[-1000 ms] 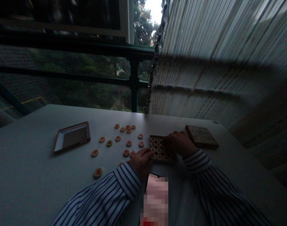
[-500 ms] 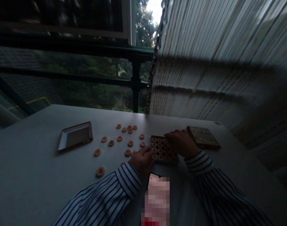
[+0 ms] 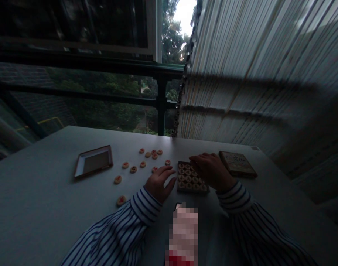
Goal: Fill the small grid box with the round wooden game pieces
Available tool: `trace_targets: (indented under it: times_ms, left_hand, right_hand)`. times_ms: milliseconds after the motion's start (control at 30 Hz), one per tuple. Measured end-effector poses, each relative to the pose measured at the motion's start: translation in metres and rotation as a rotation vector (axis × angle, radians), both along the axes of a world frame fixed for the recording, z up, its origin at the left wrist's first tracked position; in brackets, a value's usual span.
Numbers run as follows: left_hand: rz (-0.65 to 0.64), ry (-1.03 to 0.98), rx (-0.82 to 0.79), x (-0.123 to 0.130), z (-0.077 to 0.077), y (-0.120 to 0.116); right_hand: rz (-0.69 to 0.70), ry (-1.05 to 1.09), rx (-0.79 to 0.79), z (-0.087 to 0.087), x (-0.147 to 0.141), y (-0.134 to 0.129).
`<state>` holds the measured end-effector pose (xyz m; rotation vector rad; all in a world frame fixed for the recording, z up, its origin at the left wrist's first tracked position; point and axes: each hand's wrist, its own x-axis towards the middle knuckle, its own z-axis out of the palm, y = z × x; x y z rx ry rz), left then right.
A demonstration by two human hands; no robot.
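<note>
A shallow box (image 3: 180,189) holds rows of round Chinese chess pieces (image 3: 188,178), most showing dark characters. Over its right part hovers my right hand (image 3: 213,170), fingers bent and pressed together towards the left. Whatever lies under those fingertips is hidden. Just left of the box is my left hand (image 3: 159,184), its thumb and forefinger apart with nothing visible between them. Loose chess pieces, mostly with red characters, are scattered beyond and left of it, among them a near red piece (image 3: 121,200) and a dark-marked piece (image 3: 133,169). My left hand partly covers others.
An open tray-like lid (image 3: 111,162) lies at the table's left. To the right is a closed flat box (image 3: 238,164) with writing on top. A phone (image 3: 178,205), mostly blurred out, lies in front. Railing and a striped curtain (image 3: 213,122) border the table's far edge.
My left hand has drawn away from the box to the left, its fingers opening. My right hand has shifted slightly left over the box. The view has moved a little.
</note>
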<state>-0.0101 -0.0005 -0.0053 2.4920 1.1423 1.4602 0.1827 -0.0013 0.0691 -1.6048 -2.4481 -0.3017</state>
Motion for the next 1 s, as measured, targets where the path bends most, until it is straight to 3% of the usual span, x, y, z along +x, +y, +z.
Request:
trace_targets:
  times_ms: [200,400,667,1000]
  left_hand:
    - [0.013,0.011,0.015,-0.026,0.023,0.004]
    - [0.058,0.101,-0.143,-0.073,0.033,0.018]
    - [0.252,0.012,-0.149,-0.112,0.013,0.033]
    - [0.296,0.172,-0.129,-0.126,-0.013,0.045]
  right_hand:
    - [0.065,0.06,0.014,0.004,-0.011,-0.006]
    - [0.122,0.033,0.015,0.011,-0.026,-0.01]
    - [0.191,-0.013,-0.045,0.013,-0.058,-0.006]
    - [0.271,0.035,-0.095,-0.021,-0.084,-0.003]
